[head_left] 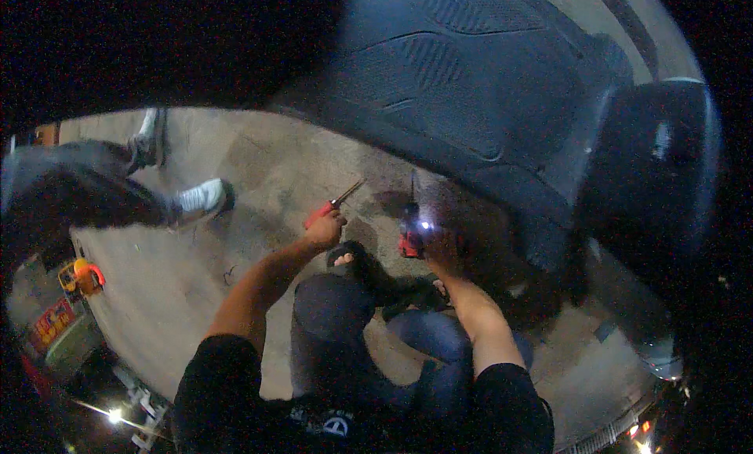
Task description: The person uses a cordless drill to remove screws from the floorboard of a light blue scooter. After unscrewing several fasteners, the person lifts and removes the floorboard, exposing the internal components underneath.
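My left hand is closed round the red handle of what look like long-nose pliers, whose slim metal nose points up and to the right. My right hand grips a red and black cordless drill. A bright white light shines on the drill, and a thin dark bit seems to stick out away from me. Shadow hides most of the right fingers. Both hands are held out in front of my bent knees, above the concrete floor, with a gap between the two tools.
A large dark blue-grey moulded panel with ribbed patches fills the upper right, close beyond the drill. At the left are another person's trousered leg and light shoe. A yellow and orange object sits at the left edge.
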{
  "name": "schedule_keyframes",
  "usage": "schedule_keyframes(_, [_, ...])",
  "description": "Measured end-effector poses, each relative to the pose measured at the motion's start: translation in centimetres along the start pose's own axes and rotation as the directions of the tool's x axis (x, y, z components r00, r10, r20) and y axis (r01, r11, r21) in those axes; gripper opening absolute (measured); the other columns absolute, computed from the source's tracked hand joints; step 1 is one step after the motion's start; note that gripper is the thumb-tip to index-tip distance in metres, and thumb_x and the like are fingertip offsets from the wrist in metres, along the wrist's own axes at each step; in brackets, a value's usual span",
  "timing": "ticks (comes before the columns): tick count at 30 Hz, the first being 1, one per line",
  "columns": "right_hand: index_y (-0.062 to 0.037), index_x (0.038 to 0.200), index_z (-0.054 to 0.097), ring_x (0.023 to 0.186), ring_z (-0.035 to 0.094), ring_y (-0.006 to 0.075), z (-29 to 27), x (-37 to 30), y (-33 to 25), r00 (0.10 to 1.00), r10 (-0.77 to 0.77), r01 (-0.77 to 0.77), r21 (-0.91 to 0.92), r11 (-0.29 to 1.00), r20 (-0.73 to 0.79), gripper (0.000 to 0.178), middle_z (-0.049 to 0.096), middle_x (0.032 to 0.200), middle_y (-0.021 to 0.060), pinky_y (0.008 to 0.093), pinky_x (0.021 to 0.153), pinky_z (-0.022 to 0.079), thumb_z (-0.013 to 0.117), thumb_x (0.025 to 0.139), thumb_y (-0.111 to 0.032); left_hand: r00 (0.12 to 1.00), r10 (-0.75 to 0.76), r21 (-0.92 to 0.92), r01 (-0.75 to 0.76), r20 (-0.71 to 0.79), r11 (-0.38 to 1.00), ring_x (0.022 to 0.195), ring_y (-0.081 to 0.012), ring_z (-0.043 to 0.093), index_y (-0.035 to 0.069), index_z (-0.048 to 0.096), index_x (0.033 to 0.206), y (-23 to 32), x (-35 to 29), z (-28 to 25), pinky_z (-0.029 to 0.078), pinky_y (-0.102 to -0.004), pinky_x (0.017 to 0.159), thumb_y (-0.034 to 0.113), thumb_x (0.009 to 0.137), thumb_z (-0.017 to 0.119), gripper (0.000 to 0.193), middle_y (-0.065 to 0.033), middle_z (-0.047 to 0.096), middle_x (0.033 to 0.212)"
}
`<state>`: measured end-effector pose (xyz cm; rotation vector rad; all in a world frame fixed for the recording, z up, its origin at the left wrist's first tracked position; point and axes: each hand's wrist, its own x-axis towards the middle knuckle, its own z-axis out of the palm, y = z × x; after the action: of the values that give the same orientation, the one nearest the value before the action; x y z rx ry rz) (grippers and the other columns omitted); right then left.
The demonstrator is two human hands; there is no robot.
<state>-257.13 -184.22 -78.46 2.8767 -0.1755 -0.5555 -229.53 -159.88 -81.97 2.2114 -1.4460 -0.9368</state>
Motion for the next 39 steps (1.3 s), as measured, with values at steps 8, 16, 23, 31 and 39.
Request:
schedule_keyframes(8, [-0.005, 0.117, 0.058, 0.105, 0.056, 0.039, -14.7, -2.8, 4.0, 0.999, 0.004, 0.034, 0.849, 0.527, -0.043, 0.04, 0.061, 0.109, 0.0192, 0.0457, 0.09, 0.046, 0.066, 0.079, -0.012, 0.974, -0.183, -0.124, 0.2, 0.137, 0.972, 0.078, -0.029, 0.065, 0.004, 0.064, 0.1, 3.8, -5.7, -1.0, 0.051, -0.0395, 0.07, 0.017, 0.083, 0.058, 0.022, -0.0162, 0.067, 0.082])
schedule_keyframes(16, [0.0, 0.112, 0.06, 0.08, 0.054, 0.0079, -25.2, -1.6, 4.6, 0.864, 0.495, 0.016, 0.978, -0.21, 0.092, 0.023, 0.062, 0.092, 0.002, 0.0223, 0.073, 0.045, 0.056, 0.092, -0.011, 0.734, -0.663, -0.981, -0.027, -0.148, 0.19, 0.083, -0.0222, 0.062, -0.001, 0.05, 0.126, 5.6, -0.3, -15.7, 0.051, -0.0334, 0.074, 0.021, 0.092, 0.058, 0.041, -0.0134, 0.061, 0.109])
schedule_keyframes(23, [-0.0005, 0.113, 0.059, 0.101, 0.059, 0.0321, -25.8, 0.2, 14.2, 0.638, 0.644, 0.144, 0.887, 0.438, -0.422, 0.03, 0.062, 0.105, 0.0163, 0.0388, 0.091, 0.045, 0.06, 0.084, -0.009, 0.444, -0.738, -0.842, -0.437, -0.508, 0.317, 0.112, -0.0238, 0.054, 0.0, 0.04, 0.134, 9.3, 6.4, -19.2, 0.044, -0.0347, 0.093, 0.014, 0.087, 0.066, 0.056, -0.0142, 0.05, 0.131])
schedule_keyframes(31, [-0.0003, 0.132, 0.042, 0.122, 0.042, 0.0394, -22.3, 1.1, 18.7, 0.595, 0.685, -0.283, 0.689, 0.667, -0.419, 0.063, 0.047, 0.131, 0.0241, 0.0495, 0.104, 0.032, 0.068, 0.08, -0.024, 0.214, -0.787, -0.772, -0.455, -0.579, 0.444, 0.104, -0.0226, 0.055, -0.001, 0.039, 0.126, 13.8, 8.6, -20.5, 0.047, -0.0338, 0.085, 0.007, 0.08, 0.073, 0.058, -0.0141, 0.055, 0.115])
schedule_keyframes(39, [0.0009, 0.129, 0.046, 0.119, 0.046, 0.04, -22.7, 0.4, 18.2, 0.634, 0.575, -0.229, 0.584, 0.779, -0.518, 0.059, 0.05, 0.129, 0.0224, 0.0471, 0.103, 0.034, 0.067, 0.079, -0.02, 0.176, -0.823, -0.742, -0.56, -0.54, 0.368, 0.089, -0.0214, 0.058, -0.004, 0.046, 0.116, 14.5, 7.6, -22.8, 0.049, -0.0313, 0.078, 0.011, 0.078, 0.076, 0.05, -0.0125, 0.059, 0.103])
